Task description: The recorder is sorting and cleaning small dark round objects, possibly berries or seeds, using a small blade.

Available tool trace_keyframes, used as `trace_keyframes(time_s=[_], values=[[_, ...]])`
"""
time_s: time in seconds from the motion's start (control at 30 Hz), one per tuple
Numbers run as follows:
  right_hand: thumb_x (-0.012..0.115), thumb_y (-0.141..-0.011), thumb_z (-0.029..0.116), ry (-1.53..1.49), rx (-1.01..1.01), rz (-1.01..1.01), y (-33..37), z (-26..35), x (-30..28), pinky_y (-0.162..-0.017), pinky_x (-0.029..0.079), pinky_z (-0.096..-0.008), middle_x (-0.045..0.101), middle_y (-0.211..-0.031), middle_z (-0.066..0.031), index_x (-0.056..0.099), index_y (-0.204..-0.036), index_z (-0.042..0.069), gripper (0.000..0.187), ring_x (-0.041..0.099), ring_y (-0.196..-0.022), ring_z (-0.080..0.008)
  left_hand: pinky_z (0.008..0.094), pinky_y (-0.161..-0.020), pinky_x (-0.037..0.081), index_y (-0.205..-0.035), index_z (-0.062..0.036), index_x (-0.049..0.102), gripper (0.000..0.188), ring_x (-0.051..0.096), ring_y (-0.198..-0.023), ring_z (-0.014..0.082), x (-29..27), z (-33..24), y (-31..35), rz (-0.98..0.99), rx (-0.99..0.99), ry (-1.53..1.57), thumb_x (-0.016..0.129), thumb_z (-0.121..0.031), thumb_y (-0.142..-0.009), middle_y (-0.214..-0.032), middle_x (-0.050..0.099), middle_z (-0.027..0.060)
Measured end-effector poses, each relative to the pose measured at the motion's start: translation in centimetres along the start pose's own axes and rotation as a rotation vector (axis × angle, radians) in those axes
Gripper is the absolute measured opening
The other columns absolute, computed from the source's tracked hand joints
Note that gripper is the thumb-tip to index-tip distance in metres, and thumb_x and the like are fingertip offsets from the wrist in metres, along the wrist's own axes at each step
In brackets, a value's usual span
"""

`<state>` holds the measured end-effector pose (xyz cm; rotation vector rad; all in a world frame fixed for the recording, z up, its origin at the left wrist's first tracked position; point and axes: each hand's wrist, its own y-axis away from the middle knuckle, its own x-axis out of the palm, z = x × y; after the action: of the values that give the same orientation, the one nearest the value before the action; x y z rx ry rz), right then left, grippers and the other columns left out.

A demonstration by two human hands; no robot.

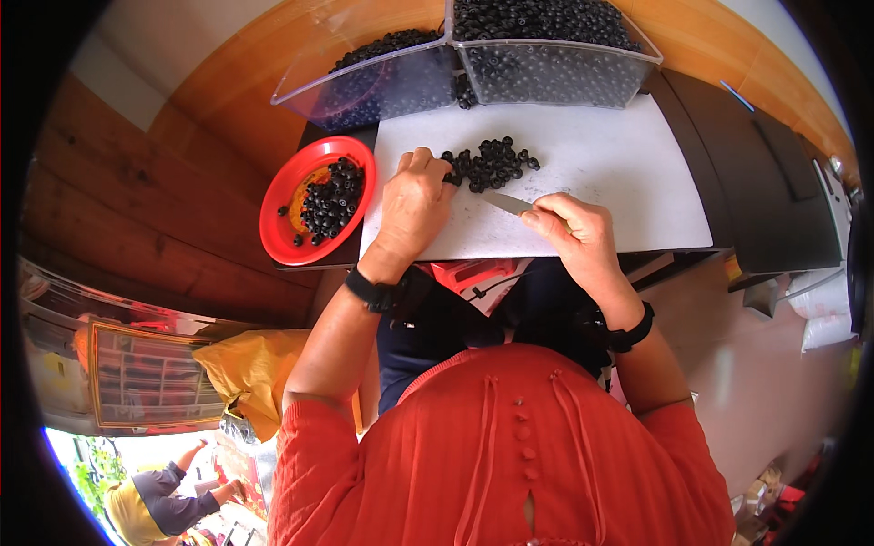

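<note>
A small knife [506, 202] beside black beads [496, 166]

The right hand [575, 229] pinches the knife, its tip near the loose pile on a white sheet [619, 173]. The left hand [417, 202] has its fingertips at the pile's left edge; whether that grip pinches a bead cannot be told. Farther left sits a red plate [274, 214] of beads; two bead-filled clear bins [555, 77] stand behind, along the dark worktop [697, 150].

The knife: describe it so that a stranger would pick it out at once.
Find the white work surface in front of the two clear bins. Over it, the right hand holds the knife, blade pointing left toward the loose black beads. Its flat grey blade sets it apart from those small round beads.
</note>
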<state>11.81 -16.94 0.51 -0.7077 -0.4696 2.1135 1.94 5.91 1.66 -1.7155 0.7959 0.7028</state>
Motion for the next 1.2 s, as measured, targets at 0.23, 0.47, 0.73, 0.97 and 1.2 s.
trace_keyframes(time_s=[0.23,0.47,0.73,0.97,1.2], values=[[0.077,-0.092,0.017,0.07,-0.006,0.007,0.1,-0.3,-0.2,-0.055,0.045,-0.0331,0.061,-0.07,-0.0111,0.069,-0.087,-0.001,0.02,0.055,-0.056,-0.0214,0.0442,-0.079,0.054,-0.1,-0.0016,0.072,0.019,0.065,-0.092,0.0342,0.6,0.1,-0.3,0.022,-0.034,-0.055,0.074,-0.008,-0.083,-0.096,0.065,0.014],[0.077,-0.092,0.017,0.109,-0.05,0.002,0.1,-0.2,-0.1,-0.055,0.045,-0.0345,0.062,-0.07,-0.0117,0.07,-0.088,0.0,0.019,0.057,-0.056,-0.0227,0.0413,-0.074,0.054,-0.098,-0.0029,0.072,0.018,0.067,-0.082,0.0321,0.3,1.0,0.4,0.019,-0.031,0.046,0.077,-0.01,-0.082,-0.091,0.064,0.0129],[0.077,-0.092,0.015,0.127,-0.055,0.01,0.1,-0.1,0.1,-0.055,0.044,-0.0348,0.061,-0.071,-0.0118,0.07,-0.089,0.0,0.018,0.057,-0.057,-0.023,0.042,-0.076,0.054,-0.095,-0.003,0.073,0.013,0.066,-0.087,0.0324,0.2,0.9,0.9,-0.029,-0.062,0.02,0.074,-0.007,-0.083,-0.093,0.064,0.0118],[0.077,-0.092,0.016,0.122,-0.026,0.026,0.2,0.0,-0.1,-0.056,0.045,-0.0346,0.063,-0.072,-0.0121,0.069,-0.09,-0.001,0.018,0.058,-0.058,-0.0231,0.0433,-0.077,0.054,-0.093,-0.0037,0.074,0.011,0.065,-0.088,0.033,1.1,0.7,0.6,-0.09,0.01,-0.035,0.072,-0.004,-0.082,-0.093,0.063,0.0113],[0.077,-0.092,0.015,0.131,-0.062,0.004,0.2,-0.2,0.1,-0.056,0.045,-0.0345,0.061,-0.071,-0.0115,0.069,-0.09,-0.001,0.017,0.056,-0.058,-0.0231,0.0471,-0.073,0.056,-0.086,-0.0027,0.067,0.008,0.063,-0.094,0.0351,1.5,0.9,0.4,-0.064,-0.018,-0.021,0.071,-0.006,-0.08,-0.096,0.061,0.0142]])
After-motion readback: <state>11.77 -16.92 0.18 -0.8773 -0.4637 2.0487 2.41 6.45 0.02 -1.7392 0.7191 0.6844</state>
